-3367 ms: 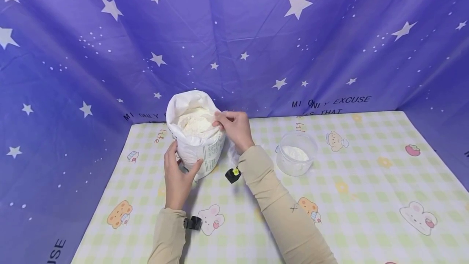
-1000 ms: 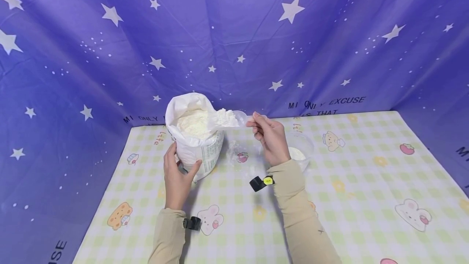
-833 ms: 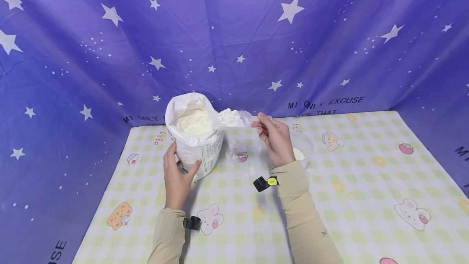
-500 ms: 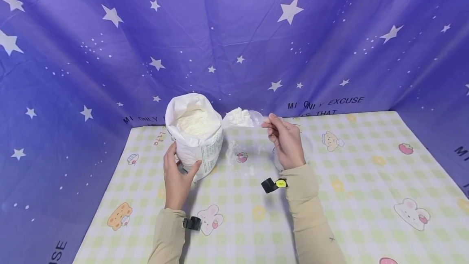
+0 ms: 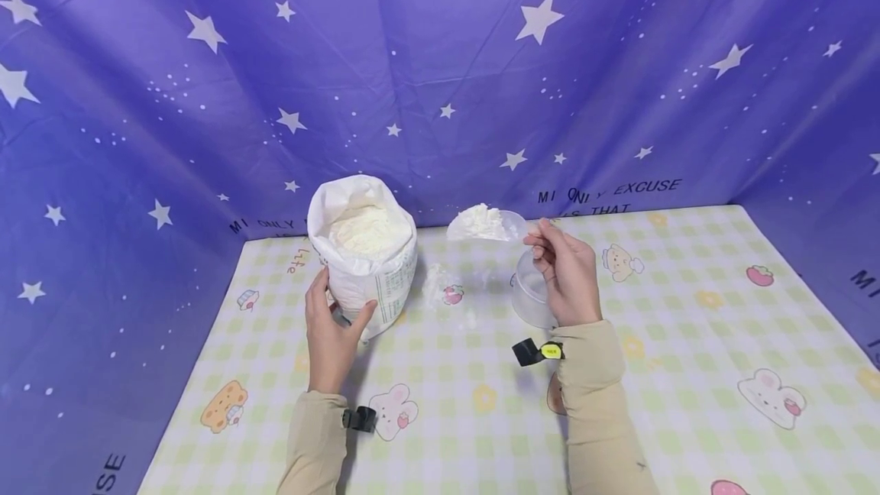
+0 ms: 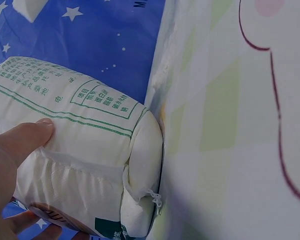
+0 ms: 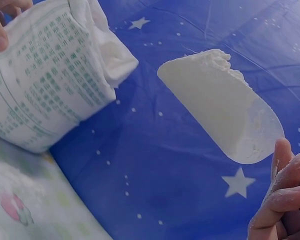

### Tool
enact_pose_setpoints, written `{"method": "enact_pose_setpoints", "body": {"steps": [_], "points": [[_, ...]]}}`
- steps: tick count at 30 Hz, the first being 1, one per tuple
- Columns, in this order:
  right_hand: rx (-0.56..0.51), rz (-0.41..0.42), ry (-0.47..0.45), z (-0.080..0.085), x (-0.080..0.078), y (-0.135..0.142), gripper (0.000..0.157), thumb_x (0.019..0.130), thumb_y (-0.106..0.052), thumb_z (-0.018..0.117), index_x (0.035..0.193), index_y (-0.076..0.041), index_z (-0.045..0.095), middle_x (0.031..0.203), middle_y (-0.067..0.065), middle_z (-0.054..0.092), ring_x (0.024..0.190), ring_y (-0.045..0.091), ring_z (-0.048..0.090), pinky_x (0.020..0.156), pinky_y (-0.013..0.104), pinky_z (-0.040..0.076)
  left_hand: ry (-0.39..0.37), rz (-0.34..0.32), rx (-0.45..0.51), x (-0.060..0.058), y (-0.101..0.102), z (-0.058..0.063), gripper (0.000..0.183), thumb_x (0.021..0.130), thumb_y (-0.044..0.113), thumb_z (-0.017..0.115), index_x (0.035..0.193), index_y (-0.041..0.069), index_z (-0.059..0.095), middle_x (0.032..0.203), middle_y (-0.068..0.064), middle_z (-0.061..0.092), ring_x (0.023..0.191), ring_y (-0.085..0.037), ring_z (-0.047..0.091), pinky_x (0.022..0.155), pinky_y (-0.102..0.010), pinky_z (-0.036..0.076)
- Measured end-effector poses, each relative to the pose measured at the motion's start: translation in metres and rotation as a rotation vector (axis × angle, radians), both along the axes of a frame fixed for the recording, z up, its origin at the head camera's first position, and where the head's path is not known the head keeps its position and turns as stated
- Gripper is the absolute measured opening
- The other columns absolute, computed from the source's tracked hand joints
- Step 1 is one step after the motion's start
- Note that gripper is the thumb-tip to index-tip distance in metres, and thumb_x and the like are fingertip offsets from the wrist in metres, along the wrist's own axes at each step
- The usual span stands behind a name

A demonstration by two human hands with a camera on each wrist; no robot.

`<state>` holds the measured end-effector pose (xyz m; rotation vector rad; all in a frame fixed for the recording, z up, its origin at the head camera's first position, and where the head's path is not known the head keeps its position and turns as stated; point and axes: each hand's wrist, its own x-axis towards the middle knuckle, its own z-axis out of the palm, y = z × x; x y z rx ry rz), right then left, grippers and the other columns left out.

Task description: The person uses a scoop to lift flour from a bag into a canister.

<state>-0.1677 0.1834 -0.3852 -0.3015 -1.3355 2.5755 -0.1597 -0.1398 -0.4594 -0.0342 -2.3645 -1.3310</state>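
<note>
An open white bag of flour (image 5: 392, 285) with green print stands at the table's back left, its mouth rolled wide around off-white flour (image 5: 371, 230). My left hand (image 5: 333, 342) holds it low at the front, thumb on one side and fingers round the other. In the left wrist view, the thumb (image 6: 32, 135) presses the bag's side. My right hand (image 5: 571, 277) pinches the handle end of a clear plastic scoop (image 7: 210, 105), heaped with flour and raised right of the bag. Beneath that hand is a round clear tub (image 5: 528, 298), partly covered; its contents are hidden.
A green-and-white checked cloth (image 5: 454, 434) with cartoon prints covers the table. Something clear and shiny with whitish patches (image 5: 436, 281) lies between bag and tub. A blue star-printed curtain (image 5: 440, 59) rises right behind the table's back edge.
The right hand was over the bag's mouth; it has since drawn the loaded scoop out and rightward, above the tub's near side. The left hand keeps its place on the bag.
</note>
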Motion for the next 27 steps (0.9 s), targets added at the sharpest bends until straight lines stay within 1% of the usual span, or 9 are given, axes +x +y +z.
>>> {"method": "enact_pose_setpoints", "body": {"steps": [7, 15, 22, 27], "points": [[-0.009, -0.034, 0.013, 0.001, 0.006, 0.014, 0.019, 0.098, -0.018, 0.063, 0.087, -0.007, 0.075, 0.075, 0.000, 0.069, 0.066, 0.007, 0.053, 0.051, 0.011, 0.043, 0.002, -0.001, 0.005, 0.000, 0.000, -0.001, 0.084, 0.083, 0.019, 0.082, 0.151, 0.011, 0.033, 0.150, -0.011, 0.037, 0.137, -0.027, 0.039, 0.108, -0.045, 0.049], [-0.094, -0.021, 0.036, -0.002, 0.008, 0.040, 0.017, 0.097, -0.014, 0.065, 0.088, -0.003, 0.074, 0.075, 0.002, 0.071, 0.065, 0.007, 0.054, 0.050, 0.012, 0.046, 0.010, -0.005, 0.012, -0.001, -0.001, 0.000, 0.084, 0.083, 0.018, 0.082, 0.151, 0.011, 0.034, 0.150, -0.011, 0.038, 0.137, -0.025, 0.039, 0.108, -0.043, 0.049], [-0.148, -0.008, 0.054, -0.006, 0.011, 0.063, 0.014, 0.094, -0.012, 0.068, 0.093, 0.001, 0.074, 0.076, 0.005, 0.071, 0.062, 0.008, 0.055, 0.047, 0.014, 0.046, 0.025, -0.015, 0.009, -0.002, 0.001, 0.000, 0.084, 0.083, 0.019, 0.082, 0.151, 0.011, 0.033, 0.150, -0.012, 0.037, 0.136, -0.028, 0.040, 0.106, -0.046, 0.050], [-0.188, 0.000, 0.061, -0.010, 0.014, 0.075, 0.015, 0.094, -0.011, 0.068, 0.092, 0.002, 0.074, 0.076, 0.007, 0.072, 0.061, 0.010, 0.056, 0.047, 0.017, 0.046, 0.008, -0.003, 0.010, -0.002, 0.000, -0.001, 0.083, 0.083, 0.020, 0.082, 0.151, 0.012, 0.034, 0.150, -0.010, 0.038, 0.137, -0.025, 0.040, 0.108, -0.044, 0.049]]}}
